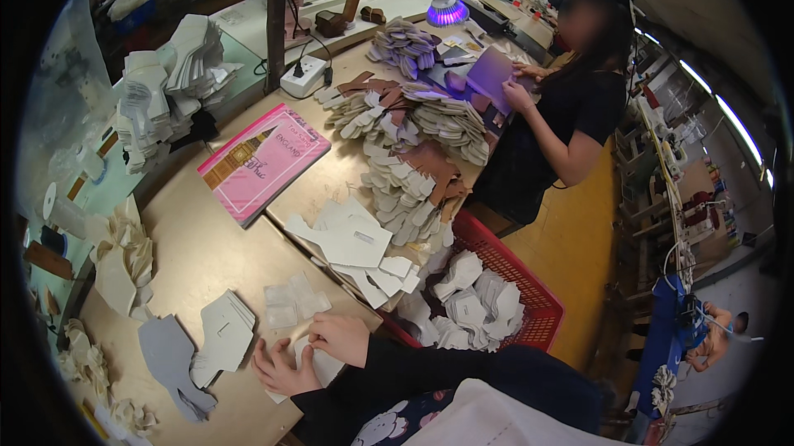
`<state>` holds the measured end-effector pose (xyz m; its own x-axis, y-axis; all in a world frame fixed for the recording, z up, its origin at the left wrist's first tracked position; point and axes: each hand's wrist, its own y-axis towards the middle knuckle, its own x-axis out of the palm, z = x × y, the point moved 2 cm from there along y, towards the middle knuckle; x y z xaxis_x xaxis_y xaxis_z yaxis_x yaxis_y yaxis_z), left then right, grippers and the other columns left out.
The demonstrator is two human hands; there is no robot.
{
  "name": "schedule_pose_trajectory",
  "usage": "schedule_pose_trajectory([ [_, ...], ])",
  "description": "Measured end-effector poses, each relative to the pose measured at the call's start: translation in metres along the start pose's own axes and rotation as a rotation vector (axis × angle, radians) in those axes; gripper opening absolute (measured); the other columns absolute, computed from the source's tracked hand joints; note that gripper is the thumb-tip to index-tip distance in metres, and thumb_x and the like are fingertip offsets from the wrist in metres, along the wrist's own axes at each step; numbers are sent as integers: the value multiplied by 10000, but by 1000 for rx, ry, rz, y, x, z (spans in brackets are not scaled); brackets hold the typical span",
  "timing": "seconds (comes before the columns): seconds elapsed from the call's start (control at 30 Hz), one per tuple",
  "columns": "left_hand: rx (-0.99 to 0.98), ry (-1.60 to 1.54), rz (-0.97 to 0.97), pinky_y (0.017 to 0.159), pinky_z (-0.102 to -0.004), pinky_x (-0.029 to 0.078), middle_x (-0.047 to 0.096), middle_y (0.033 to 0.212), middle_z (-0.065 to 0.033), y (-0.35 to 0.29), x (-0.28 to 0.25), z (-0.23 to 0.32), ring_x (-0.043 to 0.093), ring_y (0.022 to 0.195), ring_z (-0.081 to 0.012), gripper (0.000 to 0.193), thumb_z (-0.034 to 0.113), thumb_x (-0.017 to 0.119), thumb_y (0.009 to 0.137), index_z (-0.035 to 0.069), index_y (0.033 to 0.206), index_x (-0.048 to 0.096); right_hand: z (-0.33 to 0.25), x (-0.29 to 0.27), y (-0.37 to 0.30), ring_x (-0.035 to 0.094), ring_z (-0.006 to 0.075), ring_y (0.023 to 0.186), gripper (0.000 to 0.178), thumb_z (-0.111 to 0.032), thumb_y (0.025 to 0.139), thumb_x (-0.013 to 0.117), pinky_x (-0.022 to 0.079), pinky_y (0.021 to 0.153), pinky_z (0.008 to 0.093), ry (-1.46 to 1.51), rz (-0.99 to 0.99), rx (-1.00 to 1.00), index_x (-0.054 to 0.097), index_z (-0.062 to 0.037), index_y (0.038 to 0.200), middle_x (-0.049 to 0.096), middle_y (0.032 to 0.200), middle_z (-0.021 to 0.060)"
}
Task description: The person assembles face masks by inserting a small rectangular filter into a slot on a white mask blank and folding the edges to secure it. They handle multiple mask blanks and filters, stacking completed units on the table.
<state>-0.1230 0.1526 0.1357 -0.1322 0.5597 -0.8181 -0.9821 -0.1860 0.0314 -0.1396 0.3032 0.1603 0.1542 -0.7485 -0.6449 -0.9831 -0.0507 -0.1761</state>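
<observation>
Work looks unfinished: 1 white piece (330, 369) lies on the table (186, 256) beneath the left hand (285, 367) and right hand (341, 338), both touching it (whether either pinches it, I cannot tell); the nearby white stack (225, 332) may be finished or waiting.

Flat white piece (328, 368), partly covered by both hands (287, 367).

Left hand (285, 369), right hand (341, 339) at white piece (328, 367), grip unclear; pink notebook (266, 173) beyond.
</observation>
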Motion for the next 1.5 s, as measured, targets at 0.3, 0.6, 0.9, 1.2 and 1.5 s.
schedule_pose_trajectory([
  [0.3,403,-340,-64,1039,-487,374,609,1210,-141,-7,-10,-25,523,1218,-343,377,174,835,738,81,1014,596,11,-15,-24,625,217,909,413,-204,849,767,507,778,333,168,361,-315,665,-98,1234,621,991,62],
  [0.6,101,-682,-377,677,-245,511,710,832,-66,1,-48,-7,642,729,-106,382,50,798,796,1,1155,679,16,-25,-42,552,33,723,174,-101,876,753,462,626,233,610,-73,52,738,38,980,715,807,16],
  [0.9,-59,-706,-331,689,-266,526,724,754,-70,2,-55,5,650,674,-127,139,47,756,834,-36,945,758,-4,-37,-35,597,50,736,207,-78,892,740,485,663,220,781,-84,66,726,38,1062,714,847,13],
  [1.2,468,-367,203,1027,-408,444,640,1273,-127,19,-93,14,586,1185,-308,288,18,686,861,33,1149,679,23,-83,-31,647,78,789,176,-34,924,686,509,746,231,938,428,5,716,66,1066,736,923,56],
  [1.5,336,-65,302,1027,-413,449,633,1276,-146,82,-72,-60,590,1190,-334,283,84,701,876,47,1156,690,75,-134,-42,572,196,1044,409,-66,919,672,480,840,325,295,978,-11,583,-23,1316,591,1297,95],
])
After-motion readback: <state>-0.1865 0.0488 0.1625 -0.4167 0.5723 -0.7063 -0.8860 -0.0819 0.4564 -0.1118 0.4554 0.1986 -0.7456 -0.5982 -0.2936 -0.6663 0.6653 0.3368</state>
